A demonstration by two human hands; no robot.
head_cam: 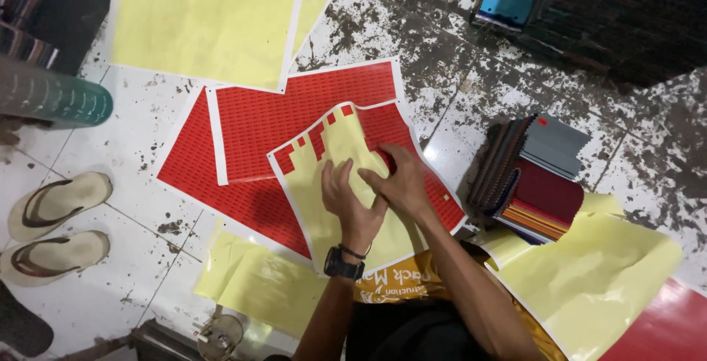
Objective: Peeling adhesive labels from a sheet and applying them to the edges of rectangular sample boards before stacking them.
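A sticker sheet [324,184] lies on the floor in front of me, mostly bare yellow backing with small red rectangles left along its upper and right edges. My left hand [345,197], with a black watch on the wrist, presses on the yellow backing. My right hand [398,181] sits just right of it, fingertips pinching at the sheet near the red rows. Under this sheet lie two full red sticker sheets [294,111].
Yellow backing sheets [206,19] lie at the top and more [589,280] at the right. A fan of colour sample swatches [534,184] sits to the right. Two sandals [55,228] and a green ribbed object [51,96] are at the left. The tiled floor is stained.
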